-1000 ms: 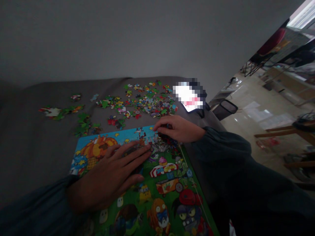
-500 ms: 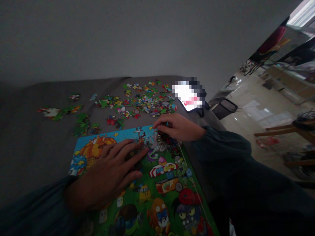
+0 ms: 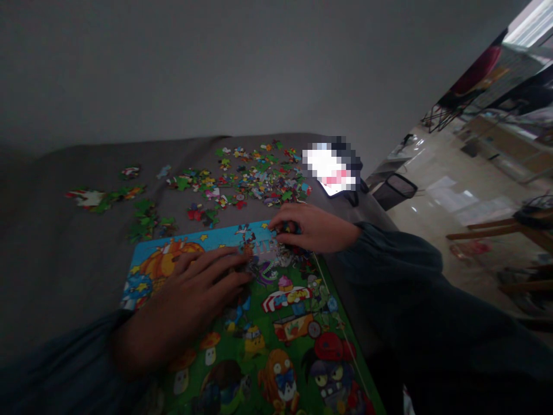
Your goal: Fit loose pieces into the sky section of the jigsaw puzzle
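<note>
A colourful jigsaw puzzle (image 3: 298,320) with cartoon figures lies on the grey-covered table, its blue upper edge facing away from me. My left hand (image 3: 194,300) rests flat on the puzzle's left part, fingers stretched and slightly apart, covering some of the picture. At the upper right edge, my right hand (image 3: 313,227) has its thumb and forefinger curled close together around what looks like a small puzzle piece, mostly hidden by the fingers. Between the hands, a pale greyish patch (image 3: 264,248) with jagged, piece-shaped edges shows in the picture.
Many loose puzzle pieces (image 3: 259,178) are scattered beyond the puzzle, with joined clusters (image 3: 93,199) to the left. A bright, blurred-out screen (image 3: 330,170) stands at the table's right rear. A grey wall (image 3: 216,69) rises behind; wooden furniture (image 3: 488,227) is on the floor at right.
My left fingers have drawn back a little to the left, uncovering more of the picture. My right thumb and fingertips have shifted slightly, with the hand still at the upper edge.
</note>
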Tool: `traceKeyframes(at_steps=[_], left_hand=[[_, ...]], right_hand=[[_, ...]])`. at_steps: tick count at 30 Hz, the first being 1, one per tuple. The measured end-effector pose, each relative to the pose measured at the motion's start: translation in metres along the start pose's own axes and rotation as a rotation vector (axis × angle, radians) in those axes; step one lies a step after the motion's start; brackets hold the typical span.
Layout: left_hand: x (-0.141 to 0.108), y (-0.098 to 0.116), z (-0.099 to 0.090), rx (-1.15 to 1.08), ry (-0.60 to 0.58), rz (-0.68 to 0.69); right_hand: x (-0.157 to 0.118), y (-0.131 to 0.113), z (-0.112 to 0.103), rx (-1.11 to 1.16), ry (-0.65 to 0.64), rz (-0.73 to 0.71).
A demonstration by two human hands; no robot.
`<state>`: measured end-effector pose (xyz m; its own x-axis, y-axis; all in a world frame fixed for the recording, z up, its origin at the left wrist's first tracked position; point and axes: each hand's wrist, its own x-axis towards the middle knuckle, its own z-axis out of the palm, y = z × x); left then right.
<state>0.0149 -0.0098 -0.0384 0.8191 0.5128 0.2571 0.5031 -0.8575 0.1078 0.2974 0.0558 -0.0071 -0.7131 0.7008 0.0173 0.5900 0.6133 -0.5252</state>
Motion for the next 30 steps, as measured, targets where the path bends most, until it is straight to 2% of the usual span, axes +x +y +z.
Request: traceKeyframes(at_steps=[5, 11, 21, 25, 30], left_hand=[[0.004, 0.001, -0.007, -0.133, 0.000, -0.023], [0.003, 0.000, -0.006, -0.171, -0.034, -0.067], [-0.004, -0.003, 0.009, -0.026, -0.073, -0.141], [-0.005, -0.004, 0.013, -0.037, -0.101, -0.168], [-0.005, -0.004, 0.013, -0.073, -0.071, -0.175]], right_hand=[[-0.002, 0.003, -0.004, 0.004, -0.043, 0.006], [-0.002, 0.006, -0.004, 0.010, -0.066, 0.022], [-0.005, 0.011, -0.003, -0.049, -0.058, -0.052], [-0.005, 0.010, -0.004, -0.077, -0.099, -0.081], [-0.003, 0.008, -0.002, -0.080, -0.090, -0.095]])
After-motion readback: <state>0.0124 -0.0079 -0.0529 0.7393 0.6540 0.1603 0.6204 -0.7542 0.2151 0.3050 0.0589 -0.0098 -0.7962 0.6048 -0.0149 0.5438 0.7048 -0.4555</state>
